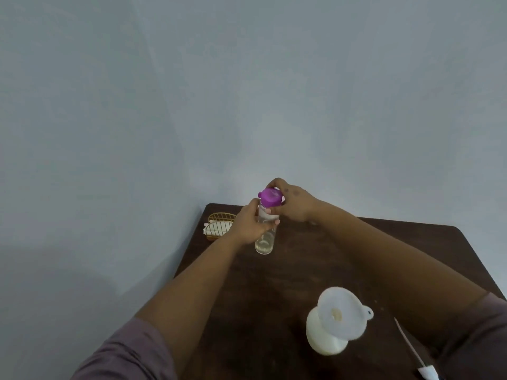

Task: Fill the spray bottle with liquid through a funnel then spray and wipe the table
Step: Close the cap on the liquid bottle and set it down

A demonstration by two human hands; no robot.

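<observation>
White funnel [341, 314] seated in the mouth of a white spray bottle [325, 338] stands near the front edge of the dark wooden bench [301, 264], with the detached sprayer tube [411, 349] lying just beside it toward the right edge. Farther back, the left hand [248, 224] wraps around a clear bottle [265, 237] holding pale liquid, while the right hand [292, 201] pinches its purple cap [270, 198]. Beyond, a gold wire basket [220, 224] with white cloth sits at the far left corner.
</observation>
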